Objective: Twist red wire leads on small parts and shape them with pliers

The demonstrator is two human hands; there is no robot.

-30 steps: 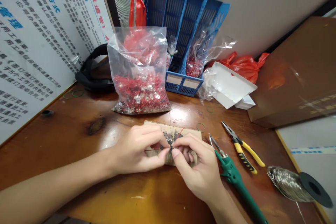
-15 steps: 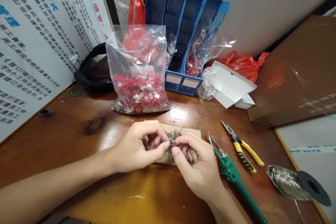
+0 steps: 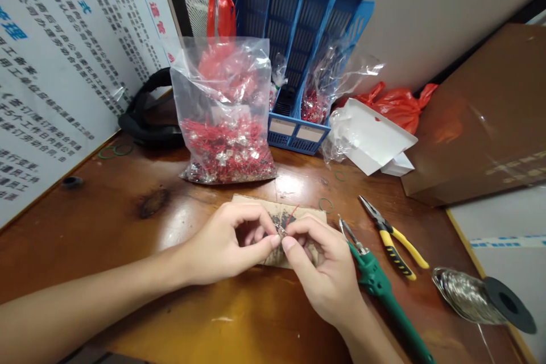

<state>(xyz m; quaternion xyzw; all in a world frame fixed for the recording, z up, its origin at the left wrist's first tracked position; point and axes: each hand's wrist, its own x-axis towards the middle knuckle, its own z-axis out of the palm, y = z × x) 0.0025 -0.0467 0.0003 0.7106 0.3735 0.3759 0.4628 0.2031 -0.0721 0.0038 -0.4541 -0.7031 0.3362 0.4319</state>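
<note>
Left hand: thumb and forefinger pinching one side of a small metal part, the other fingers curled
Right hand: same deal from the other side – fingertips pinched on that part, a thin red wire poking up beside them
Part's spot: between my fingertips, over the dark-stained cardboard piece
Big clear bag: upright behind the cardboard, lower half stuffed with red-wired metal bits
Blue rack: tall slots, white labels on the front; a smaller clear bag in the right-hand slot has more red-wired bits in it – the little bag one slot over, can't make out what's inside
Red bag: behind the tilted white box, can't see what's in it
Right of my hands: green soldering iron, yellow-handled pliers, wire spool
</note>
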